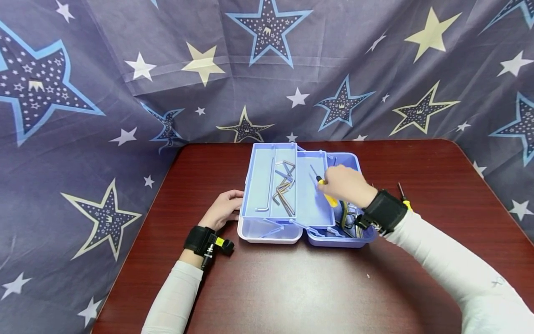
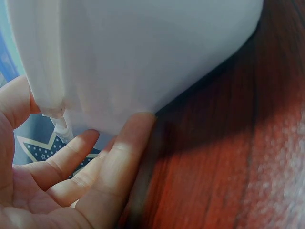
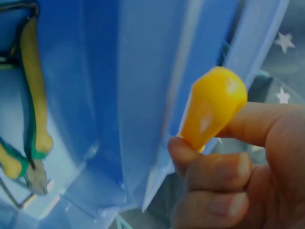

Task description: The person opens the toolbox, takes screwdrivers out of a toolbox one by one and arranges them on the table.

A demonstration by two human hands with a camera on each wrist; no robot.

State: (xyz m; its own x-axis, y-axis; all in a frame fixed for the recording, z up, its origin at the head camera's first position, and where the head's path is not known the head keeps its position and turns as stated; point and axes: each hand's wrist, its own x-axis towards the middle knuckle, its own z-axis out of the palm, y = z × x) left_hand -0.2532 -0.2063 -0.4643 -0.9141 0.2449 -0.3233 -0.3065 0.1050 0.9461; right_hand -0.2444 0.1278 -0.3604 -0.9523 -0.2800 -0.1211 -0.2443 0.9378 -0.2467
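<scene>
A blue-and-white toolbox (image 1: 270, 232) stands unfolded on the table. My right hand (image 1: 349, 185) holds a screwdriver (image 1: 331, 200) by its yellow handle, its thin shaft slanting over the middle tray (image 1: 310, 208). The handle's rounded end shows in the right wrist view, with fingertips against it. At the toolbox's left side is my left hand (image 1: 222, 209). Its fingers (image 2: 126, 152) extend to the white wall in the left wrist view, one fingertip low near the table. Several hex keys (image 1: 285, 188) lie in the left tray, beside a longer L-shaped one (image 1: 270, 190).
Pliers (image 3: 35, 90) with yellow-green handles and other metal tools lie in the toolbox's deep right section. To the right, another screwdriver (image 1: 403, 195) lies on the dark red table (image 1: 200, 171), partly behind my right forearm. A star-patterned cloth (image 1: 167, 51) hangs behind.
</scene>
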